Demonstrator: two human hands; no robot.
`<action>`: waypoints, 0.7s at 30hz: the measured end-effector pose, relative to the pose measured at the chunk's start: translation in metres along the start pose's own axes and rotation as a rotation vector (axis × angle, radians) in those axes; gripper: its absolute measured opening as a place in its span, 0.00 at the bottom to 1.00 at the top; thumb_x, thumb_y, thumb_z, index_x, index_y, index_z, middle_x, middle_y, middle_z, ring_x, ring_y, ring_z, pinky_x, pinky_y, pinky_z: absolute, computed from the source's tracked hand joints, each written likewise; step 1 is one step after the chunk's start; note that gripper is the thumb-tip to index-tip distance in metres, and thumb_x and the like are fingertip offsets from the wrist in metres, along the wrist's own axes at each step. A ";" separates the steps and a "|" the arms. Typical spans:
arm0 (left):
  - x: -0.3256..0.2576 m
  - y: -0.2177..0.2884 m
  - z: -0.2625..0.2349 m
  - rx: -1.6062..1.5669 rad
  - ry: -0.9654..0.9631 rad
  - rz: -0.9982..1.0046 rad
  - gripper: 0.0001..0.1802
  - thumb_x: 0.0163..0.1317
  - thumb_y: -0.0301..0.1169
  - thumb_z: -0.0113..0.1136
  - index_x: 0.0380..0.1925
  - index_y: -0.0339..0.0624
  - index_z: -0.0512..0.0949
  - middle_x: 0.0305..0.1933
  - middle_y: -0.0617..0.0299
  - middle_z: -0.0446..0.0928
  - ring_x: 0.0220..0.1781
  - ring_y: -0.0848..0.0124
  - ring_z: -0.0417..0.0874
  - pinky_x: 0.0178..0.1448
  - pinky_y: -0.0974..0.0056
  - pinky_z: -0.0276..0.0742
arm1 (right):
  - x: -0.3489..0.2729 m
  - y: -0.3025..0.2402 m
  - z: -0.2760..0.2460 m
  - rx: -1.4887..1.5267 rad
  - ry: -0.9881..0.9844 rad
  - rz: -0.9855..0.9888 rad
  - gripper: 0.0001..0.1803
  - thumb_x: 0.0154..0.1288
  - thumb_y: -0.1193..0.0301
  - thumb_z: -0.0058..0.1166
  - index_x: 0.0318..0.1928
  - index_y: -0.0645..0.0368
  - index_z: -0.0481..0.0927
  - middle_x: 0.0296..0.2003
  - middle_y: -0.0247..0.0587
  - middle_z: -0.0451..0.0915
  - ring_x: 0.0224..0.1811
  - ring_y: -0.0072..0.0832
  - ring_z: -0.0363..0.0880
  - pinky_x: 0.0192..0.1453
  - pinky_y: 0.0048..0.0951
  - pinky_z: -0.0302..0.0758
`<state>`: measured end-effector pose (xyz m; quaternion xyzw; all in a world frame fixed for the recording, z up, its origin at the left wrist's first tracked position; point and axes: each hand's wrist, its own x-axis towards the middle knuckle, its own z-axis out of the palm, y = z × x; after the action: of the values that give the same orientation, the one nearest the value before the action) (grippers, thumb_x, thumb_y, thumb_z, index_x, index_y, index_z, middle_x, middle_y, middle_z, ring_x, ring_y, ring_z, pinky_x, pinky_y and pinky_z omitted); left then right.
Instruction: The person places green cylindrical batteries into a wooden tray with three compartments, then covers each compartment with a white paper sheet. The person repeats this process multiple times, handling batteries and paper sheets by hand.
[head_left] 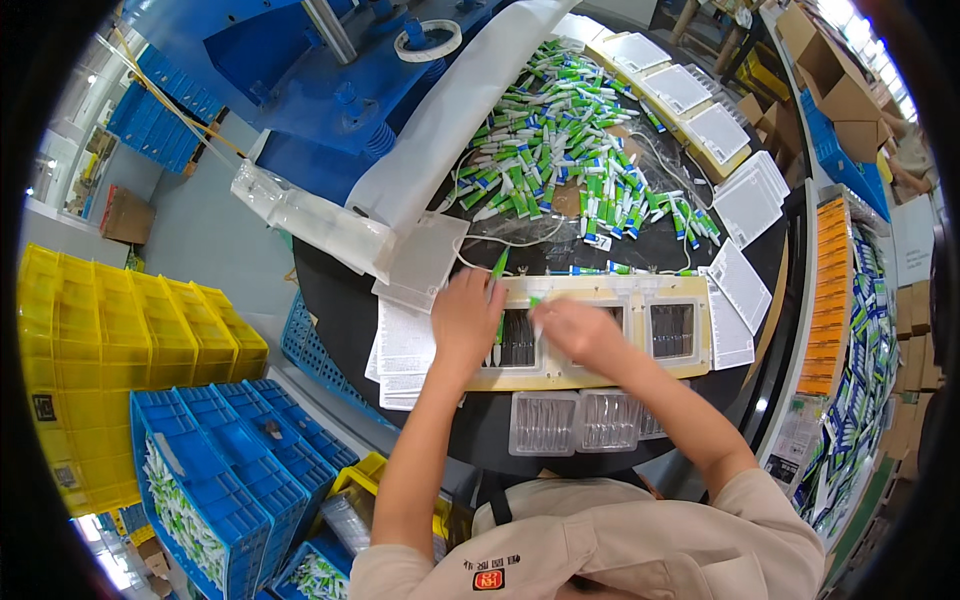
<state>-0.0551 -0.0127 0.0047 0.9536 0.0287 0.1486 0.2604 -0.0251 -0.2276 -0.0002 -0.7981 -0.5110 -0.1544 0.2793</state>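
Black worktop [335, 290] spreads beneath the two hands. Nearest the body, between the forearms, clear trays [543, 425] line its edge; a careless elbow could tip one off. Farther in, the left hand [464, 318] pinches a green tube [500, 263] that juts past its fingers. The right hand [582, 332] is blurred, with something green by its fingertips; I cannot tell its grip. Both are over a cream fixture [560, 379] with window-like openings, where a hurried release could leave a tube askew. Left of the left hand, stacked cards [405, 352] could slide if brushed. Beyond the hands, a white cord [515, 244] might catch reaching fingers, and disturbing the loose tube pile [540, 160] could send tubes rolling.
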 end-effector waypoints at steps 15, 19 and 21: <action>-0.086 0.036 0.016 -0.020 0.031 -0.066 0.12 0.60 0.35 0.65 0.24 0.42 0.75 0.26 0.56 0.76 0.30 0.56 0.79 0.35 0.52 0.66 | 0.019 0.090 0.012 -0.133 0.211 0.539 0.07 0.63 0.72 0.61 0.38 0.63 0.82 0.36 0.50 0.82 0.39 0.49 0.83 0.42 0.45 0.81; -0.077 0.041 0.036 0.165 0.012 0.025 0.11 0.59 0.35 0.64 0.25 0.44 0.75 0.24 0.59 0.76 0.29 0.60 0.80 0.37 0.54 0.65 | 0.051 0.148 0.020 -0.394 -0.027 0.718 0.14 0.64 0.62 0.66 0.33 0.62 0.84 0.33 0.51 0.83 0.37 0.49 0.85 0.37 0.47 0.80; -0.081 0.042 0.038 0.200 -0.013 -0.001 0.12 0.59 0.38 0.66 0.25 0.45 0.75 0.26 0.59 0.77 0.30 0.61 0.80 0.39 0.55 0.65 | 0.068 0.156 0.031 -0.351 -0.129 0.770 0.16 0.62 0.59 0.67 0.31 0.62 0.85 0.34 0.52 0.84 0.36 0.50 0.86 0.37 0.47 0.81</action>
<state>-0.1226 -0.0785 -0.0266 0.9757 0.0422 0.1387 0.1643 0.1435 -0.2098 -0.0340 -0.9741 -0.1583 -0.0731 0.1441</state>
